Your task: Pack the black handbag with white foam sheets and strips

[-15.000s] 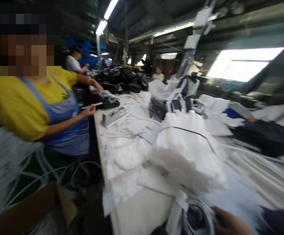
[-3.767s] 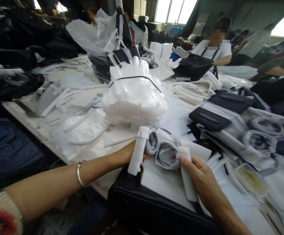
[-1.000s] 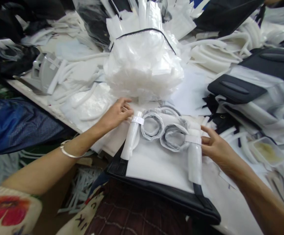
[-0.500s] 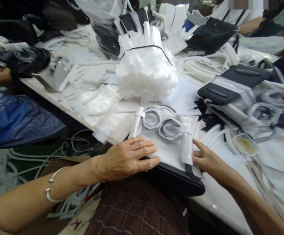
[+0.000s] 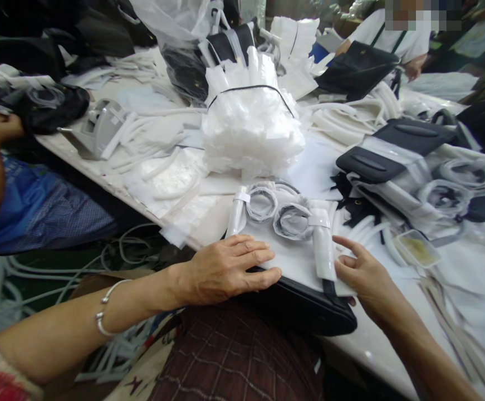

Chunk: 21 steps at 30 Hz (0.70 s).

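A black bag (image 5: pixel 309 309) lies at the table's near edge, partly over my lap, with a white foam sheet (image 5: pixel 286 256) on top of it. Two foam-wrapped straps (image 5: pixel 323 250) with coiled loops (image 5: pixel 293 221) rest on the sheet. My left hand (image 5: pixel 225 267) lies flat and open on the sheet's near left corner, fingers stretched out. My right hand (image 5: pixel 361 270) is at the bag's right corner beside the right wrapped strap, fingers apart and slightly curled, touching the sheet's edge.
A bundle of white foam strips (image 5: pixel 253 125) tied with a black cord stands behind the bag. More black bags (image 5: pixel 392 147) lie right. A grey tape dispenser (image 5: pixel 102 128) sits left. A person in a blue apron (image 5: pixel 37 206) stands left; another works at the far right.
Both hands came down from the coiled straps to the bag's near edge. Since half a second ago my left hand has stayed flat and my right hand has shifted slightly right.
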Tool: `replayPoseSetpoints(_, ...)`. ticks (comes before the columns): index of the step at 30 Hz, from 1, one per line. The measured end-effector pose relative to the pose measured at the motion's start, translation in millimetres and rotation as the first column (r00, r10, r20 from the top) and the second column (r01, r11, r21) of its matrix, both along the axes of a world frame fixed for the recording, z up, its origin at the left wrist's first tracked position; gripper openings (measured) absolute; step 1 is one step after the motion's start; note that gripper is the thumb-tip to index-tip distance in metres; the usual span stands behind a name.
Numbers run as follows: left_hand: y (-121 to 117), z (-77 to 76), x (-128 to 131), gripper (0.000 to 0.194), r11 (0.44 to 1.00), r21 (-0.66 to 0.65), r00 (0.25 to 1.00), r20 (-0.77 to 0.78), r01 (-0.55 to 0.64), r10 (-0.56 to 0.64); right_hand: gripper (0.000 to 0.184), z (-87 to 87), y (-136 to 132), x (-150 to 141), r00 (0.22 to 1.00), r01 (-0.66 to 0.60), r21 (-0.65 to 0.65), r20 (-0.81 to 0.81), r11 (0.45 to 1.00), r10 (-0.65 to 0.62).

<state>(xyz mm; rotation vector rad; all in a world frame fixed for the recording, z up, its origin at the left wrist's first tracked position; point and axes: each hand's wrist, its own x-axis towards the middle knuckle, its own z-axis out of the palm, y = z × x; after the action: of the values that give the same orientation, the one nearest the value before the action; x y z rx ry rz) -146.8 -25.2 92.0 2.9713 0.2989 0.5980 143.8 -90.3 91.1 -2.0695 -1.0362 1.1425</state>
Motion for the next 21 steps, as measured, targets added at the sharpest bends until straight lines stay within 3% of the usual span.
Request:
replayPoseSetpoints(2, 0, -0.7, 0, 0.030, 1.000, 0.000, 1.000, 0.001, -0.008, 0.008, 0.063, 1.0, -3, -3, 0.973, -0.068, 0.027, 0.223, 0.997, 0.060)
replayPoseSetpoints(4, 0, -1.5, 1, 0.033, 1.000, 0.002, 1.000, -0.001, -0.019, 0.019, 0.057, 3.9, -4, -5, 0.880, -0.156, 0.052, 0.461, 0.986, 0.115)
replayPoseSetpoints(6, 0, -2.0, 3, 0.036, 1.000, 0.003, 1.000, 0.001, -0.029, 0.029, 0.057, 6.7, -4, -6, 0.817, -0.199, 0.074, 0.564, 0.977, 0.123)
replayPoseSetpoints(8, 1, -2.3, 4, 0.038, 0.999, -0.006, 0.999, -0.006, -0.036, 0.036, 0.057, 7.4, -1, -6, 0.875, -0.168, 0.042, 0.467, 0.985, 0.129)
replayPoseSetpoints(11, 2, -2.4, 5, 0.040, 0.999, -0.029, 0.998, -0.039, -0.046, 0.045, 0.056, 4.1, 5, -5, 0.996, -0.057, -0.128, 0.062, 0.990, 0.065)
replayPoseSetpoints(13, 3, -2.5, 6, 0.044, 0.997, -0.033, 0.996, -0.065, -0.070, 0.068, 0.058, 0.9, 6, -3, 0.989, -0.022, -0.207, -0.148, 0.978, -0.009)
replayPoseSetpoints(15, 1, -2.4, 7, 0.049, 0.994, -0.017, 0.991, -0.083, -0.106, 0.104, 0.058, -2.3, 4, -3, 0.965, -0.029, -0.220, -0.260, 0.975, -0.030)
replayPoseSetpoints(18, -2, -2.4, 13, 0.036, 0.987, 0.022, 0.980, -0.115, -0.159, 0.160, 0.058, -9.4, -2, -4, 0.967, -0.090, -0.232, -0.254, 0.969, 0.029)
replayPoseSetpoints(21, -2, -3.2, 21, 0.025, 0.977, 0.006, 0.955, -0.209, -0.212, 0.208, 0.042, -18.2, -6, -4, 0.982, -0.179, -0.192, 0.017, 0.965, 0.186)
